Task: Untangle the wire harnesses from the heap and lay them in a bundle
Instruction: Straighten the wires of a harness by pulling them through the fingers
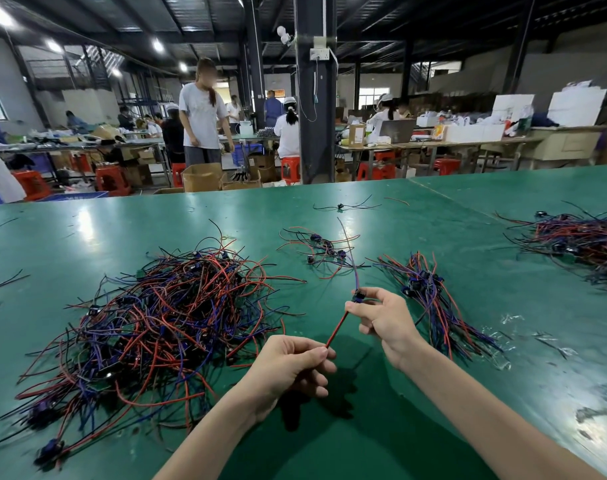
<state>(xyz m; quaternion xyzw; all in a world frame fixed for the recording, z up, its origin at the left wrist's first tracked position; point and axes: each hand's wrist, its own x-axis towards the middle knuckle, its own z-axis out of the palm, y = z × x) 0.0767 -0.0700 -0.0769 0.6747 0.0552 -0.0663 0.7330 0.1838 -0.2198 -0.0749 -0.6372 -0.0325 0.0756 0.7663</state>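
Both forearms reach in from the near edge, and our hands meet just above the table, a wide green bench top that carries everything else. Largest on it: the heap, left of our hands, red, purple and black wires crossing every way; we judge most of the work is yet to do. Next, a second pile at the far right edge, well apart; whether it is sorted we cannot tell. Then the bundle, just right of our right hand, wires roughly parallel, plugs gathered toward the far end; we read it as the place for freed pieces, kept close so the reach is short. Smaller, a loose cluster beyond our hands, between heap and bundle. Smallest, the one harness we hold, clear of the heap and off the table. Right hand: fingers curled, thumb and forefinger pinching its dark plug, from which a purple wire stands up and away. Left hand: curled, pinching the free end of the red wire. Held at two points, the red wire is taut and straight, likely so it lies parallel once set down. Judgement: this piece is free; next it should go right onto the bundle, plug end matching the others. Risk: the purple tail could snag the cluster.
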